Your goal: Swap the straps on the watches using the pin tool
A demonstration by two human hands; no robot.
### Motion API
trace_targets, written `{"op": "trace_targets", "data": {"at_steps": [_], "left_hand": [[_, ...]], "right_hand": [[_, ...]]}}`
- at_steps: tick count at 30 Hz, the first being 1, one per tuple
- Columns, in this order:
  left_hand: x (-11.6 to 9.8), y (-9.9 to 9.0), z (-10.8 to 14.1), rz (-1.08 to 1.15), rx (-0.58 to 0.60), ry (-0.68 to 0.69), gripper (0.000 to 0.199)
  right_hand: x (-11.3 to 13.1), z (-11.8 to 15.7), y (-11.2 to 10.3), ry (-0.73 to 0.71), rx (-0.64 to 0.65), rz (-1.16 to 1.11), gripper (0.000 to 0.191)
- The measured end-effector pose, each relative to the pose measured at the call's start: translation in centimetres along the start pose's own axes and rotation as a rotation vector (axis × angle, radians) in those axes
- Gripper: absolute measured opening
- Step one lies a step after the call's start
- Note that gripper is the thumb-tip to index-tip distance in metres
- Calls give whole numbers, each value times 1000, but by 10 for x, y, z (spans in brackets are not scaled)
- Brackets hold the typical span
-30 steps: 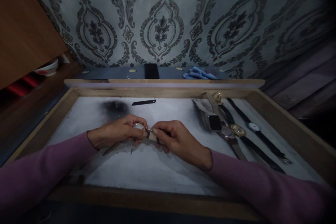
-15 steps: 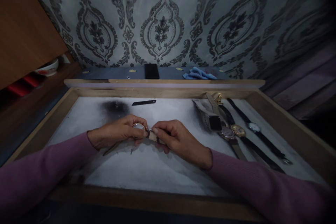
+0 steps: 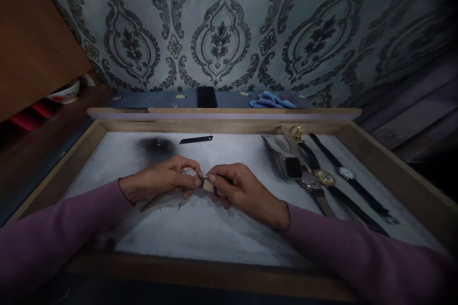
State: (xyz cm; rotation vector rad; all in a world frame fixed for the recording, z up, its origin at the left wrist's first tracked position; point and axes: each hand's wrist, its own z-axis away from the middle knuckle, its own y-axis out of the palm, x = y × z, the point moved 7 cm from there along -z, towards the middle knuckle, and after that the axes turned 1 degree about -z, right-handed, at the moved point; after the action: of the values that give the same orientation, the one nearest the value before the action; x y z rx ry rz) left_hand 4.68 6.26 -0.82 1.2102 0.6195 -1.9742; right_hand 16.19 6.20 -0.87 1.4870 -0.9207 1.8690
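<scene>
My left hand (image 3: 174, 176) grips a watch case (image 3: 188, 172) between thumb and fingers, its round pale face turned up. A light brown strap (image 3: 208, 185) with a darker band is pinched in my right hand (image 3: 234, 183). The strap's near end, where a thin metallic piece shows, meets the edge of the case; whether it is joined there I cannot tell. Both hands are close together, low over the white floor of a wooden tray (image 3: 214, 126). A thin dark strip (image 3: 150, 202), perhaps a strap or tool, pokes out under my left hand.
A black blade (image 3: 196, 140) lies beyond my hands. On the right are a smartwatch (image 3: 292, 167), a gold-faced watch (image 3: 325, 177), a silver-cased watch (image 3: 346, 173) and other watches. Behind the tray are a black phone (image 3: 206, 97) and a blue cloth (image 3: 272, 100).
</scene>
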Motion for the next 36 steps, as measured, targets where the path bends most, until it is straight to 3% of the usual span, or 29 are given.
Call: {"op": "trace_targets", "data": {"at_steps": [22, 36], "left_hand": [[4, 0, -1, 5, 14, 9, 13], [0, 0, 0, 34, 16, 11, 15]], "right_hand": [[1, 0, 0, -41, 12, 39, 24], [0, 1, 1, 8, -9, 13, 23]]}}
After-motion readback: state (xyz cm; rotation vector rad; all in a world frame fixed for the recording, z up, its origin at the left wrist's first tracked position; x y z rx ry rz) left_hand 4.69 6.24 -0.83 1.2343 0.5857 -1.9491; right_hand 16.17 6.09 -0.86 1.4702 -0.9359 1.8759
